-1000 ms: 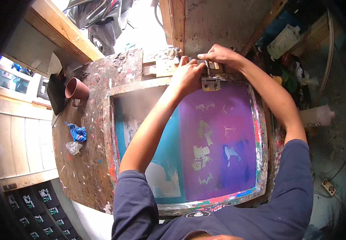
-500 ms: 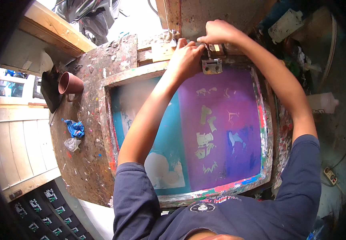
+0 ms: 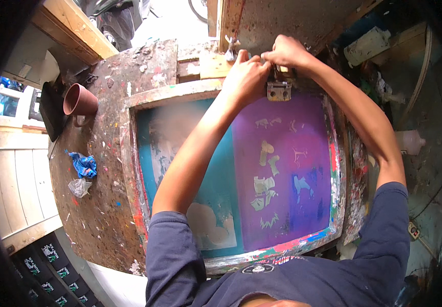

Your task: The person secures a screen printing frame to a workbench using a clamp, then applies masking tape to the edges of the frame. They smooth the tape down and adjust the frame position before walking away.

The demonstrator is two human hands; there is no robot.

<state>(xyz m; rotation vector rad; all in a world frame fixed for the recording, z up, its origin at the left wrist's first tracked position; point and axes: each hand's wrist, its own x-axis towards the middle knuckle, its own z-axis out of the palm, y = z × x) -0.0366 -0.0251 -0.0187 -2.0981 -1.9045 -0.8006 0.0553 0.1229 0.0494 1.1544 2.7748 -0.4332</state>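
Observation:
A screen-printing frame (image 3: 132,148) lies on the worktable, its mesh teal on the left and purple on the right with pale cut-out shapes. At its far edge sits a metal hinge clamp (image 3: 279,92) with two holes. My left hand (image 3: 247,78) is closed with bent fingers just left of the clamp, over the frame's far rail. My right hand (image 3: 287,52) is curled behind the clamp, thumb and finger pinched close to my left fingertips. What either hand grips is hidden by the fingers.
The paint-stained worktable (image 3: 106,204) carries a brown mug (image 3: 81,100), a crumpled blue wrapper (image 3: 84,165) and a clear plastic scrap (image 3: 80,187) on the left. Dark printed pieces (image 3: 52,271) lie lower left. A pale bottle (image 3: 410,142) and a power socket (image 3: 413,230) are at right.
The view has shifted a little, so the scene sits differently. Both hands stay by the hinge clamp, with only small finger and wrist movement.

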